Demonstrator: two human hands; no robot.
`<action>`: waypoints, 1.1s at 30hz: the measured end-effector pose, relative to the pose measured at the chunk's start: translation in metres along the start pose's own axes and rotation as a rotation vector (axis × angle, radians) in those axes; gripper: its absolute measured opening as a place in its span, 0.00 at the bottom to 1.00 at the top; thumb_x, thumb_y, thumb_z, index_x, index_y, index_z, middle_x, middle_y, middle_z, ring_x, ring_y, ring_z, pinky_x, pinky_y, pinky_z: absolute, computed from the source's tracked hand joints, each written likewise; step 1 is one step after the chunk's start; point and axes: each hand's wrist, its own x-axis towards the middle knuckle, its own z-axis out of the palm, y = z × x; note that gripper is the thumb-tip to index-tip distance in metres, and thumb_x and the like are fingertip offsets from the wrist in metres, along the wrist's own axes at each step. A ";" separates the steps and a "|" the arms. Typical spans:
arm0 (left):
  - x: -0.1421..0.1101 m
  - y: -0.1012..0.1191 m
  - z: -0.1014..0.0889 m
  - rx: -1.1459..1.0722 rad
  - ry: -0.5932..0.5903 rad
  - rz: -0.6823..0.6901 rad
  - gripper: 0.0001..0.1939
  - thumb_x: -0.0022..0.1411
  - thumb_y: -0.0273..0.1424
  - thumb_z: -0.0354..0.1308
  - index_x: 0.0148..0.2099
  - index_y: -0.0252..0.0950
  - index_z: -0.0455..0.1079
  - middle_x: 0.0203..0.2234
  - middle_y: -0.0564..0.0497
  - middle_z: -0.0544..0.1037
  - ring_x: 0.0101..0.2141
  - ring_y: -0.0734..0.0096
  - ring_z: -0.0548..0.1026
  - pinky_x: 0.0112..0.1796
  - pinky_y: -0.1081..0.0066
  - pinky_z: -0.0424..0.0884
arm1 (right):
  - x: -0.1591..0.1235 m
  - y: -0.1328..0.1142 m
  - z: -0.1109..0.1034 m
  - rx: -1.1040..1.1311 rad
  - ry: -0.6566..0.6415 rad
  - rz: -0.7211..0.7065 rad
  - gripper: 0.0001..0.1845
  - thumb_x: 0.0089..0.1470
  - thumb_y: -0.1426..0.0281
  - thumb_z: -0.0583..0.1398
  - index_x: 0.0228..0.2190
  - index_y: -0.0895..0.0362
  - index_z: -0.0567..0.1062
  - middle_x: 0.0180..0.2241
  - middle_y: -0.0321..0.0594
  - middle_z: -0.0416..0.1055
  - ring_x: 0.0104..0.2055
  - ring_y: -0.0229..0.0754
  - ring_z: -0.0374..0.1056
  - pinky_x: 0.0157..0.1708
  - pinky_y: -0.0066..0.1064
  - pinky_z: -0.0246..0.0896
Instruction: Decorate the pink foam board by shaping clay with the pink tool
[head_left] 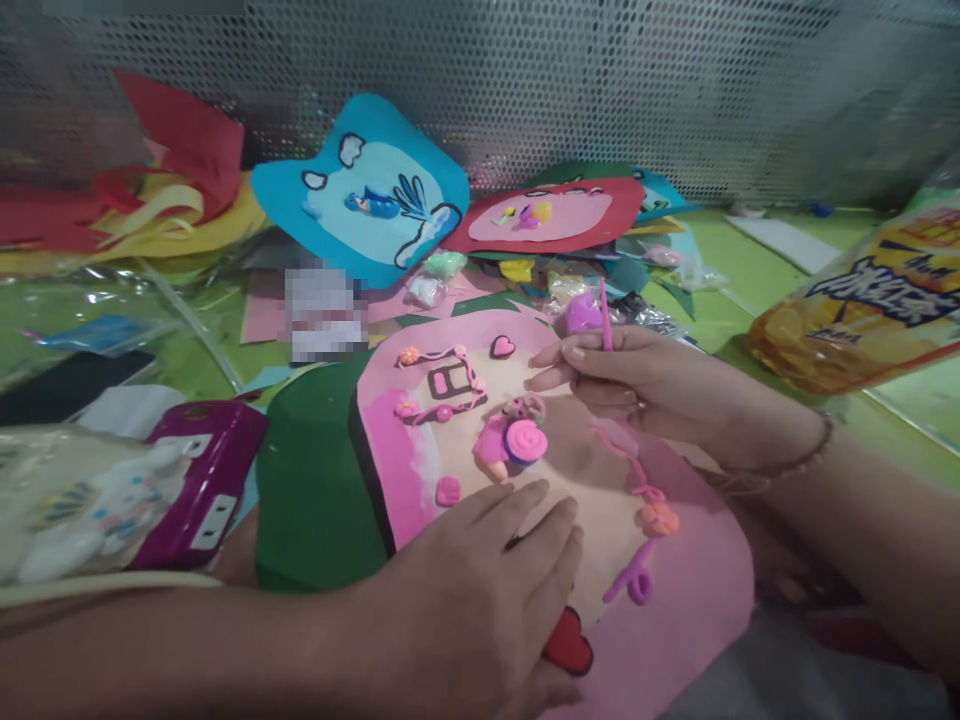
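Note:
A pink rounded paper card (697,620) with a cream centre lies before me, bearing clay decorations. Near its middle is a small clay figure with a pink swirl (526,441). My left hand (487,580) rests on the card's lower part, fingers stretched out just below the figure, partly covering a red heart (570,642). Above the card's upper right, my right hand (645,380) pinches a thin pink clay modelling tool (606,315), whose narrow end points up. Orange clay flower (660,517) and purple clay loop (637,582) sit on the right side.
Dark green paper (322,470) lies under the card's left side. Blue (285,195) and red (555,245) decorated cards stand behind. A drink bottle (862,300) leans at right. A purple-edged bag (202,480) and dark phone (67,385) are at left, with a perforated metal panel (570,90) behind.

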 end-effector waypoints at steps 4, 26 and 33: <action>0.001 0.000 0.000 -0.006 -0.002 -0.013 0.28 0.70 0.43 0.40 0.58 0.26 0.64 0.55 0.39 0.67 0.56 0.54 0.62 0.57 0.58 0.50 | -0.002 0.002 0.001 -0.208 -0.013 -0.093 0.12 0.58 0.66 0.58 0.37 0.60 0.78 0.17 0.30 0.58 0.18 0.28 0.43 0.17 0.26 0.35; 0.002 0.003 -0.001 -0.157 -0.016 -0.074 0.28 0.70 0.43 0.42 0.56 0.24 0.65 0.55 0.36 0.67 0.55 0.52 0.63 0.57 0.58 0.51 | -0.003 0.005 0.010 -0.510 0.078 -0.228 0.06 0.48 0.70 0.65 0.32 0.53 0.80 0.31 0.32 0.78 0.33 0.33 0.74 0.33 0.21 0.69; 0.003 0.003 -0.003 -0.261 -0.031 -0.103 0.24 0.69 0.41 0.43 0.53 0.27 0.68 0.55 0.37 0.67 0.55 0.50 0.63 0.58 0.53 0.50 | -0.003 0.002 0.011 -0.444 0.076 -0.219 0.05 0.43 0.71 0.68 0.28 0.54 0.80 0.29 0.34 0.78 0.32 0.34 0.74 0.32 0.21 0.70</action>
